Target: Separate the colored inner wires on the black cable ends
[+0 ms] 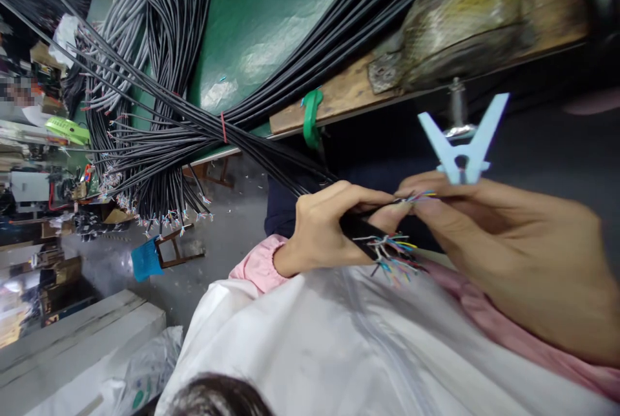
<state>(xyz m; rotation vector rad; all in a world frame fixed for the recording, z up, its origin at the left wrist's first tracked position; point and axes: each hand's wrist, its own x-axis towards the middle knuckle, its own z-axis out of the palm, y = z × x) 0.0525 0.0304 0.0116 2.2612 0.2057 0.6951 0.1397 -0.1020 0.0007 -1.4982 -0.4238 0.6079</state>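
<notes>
My left hand (329, 222) is closed around a bundle of black cables (271, 154), close to my lap. Stripped ends with thin coloured wires (392, 254) fan out below its fingers. Between its thumb and finger it pinches the end of one cable, whose coloured wires (417, 196) point right. My right hand (513, 248) is closed too, its thumb and fingertips pressed on those same wires. A light blue clip (465, 145) with two spread arms stands just above my right fingers; what it is fixed to is not clear.
On the green table (261, 15) lie more black cables (179, 28) and grey cables (113, 48). A red tie (223, 127) binds one bundle. A green clamp (312, 119) grips the wooden edge near a worn machine (465, 22). A blue stool (148, 261) stands on the floor.
</notes>
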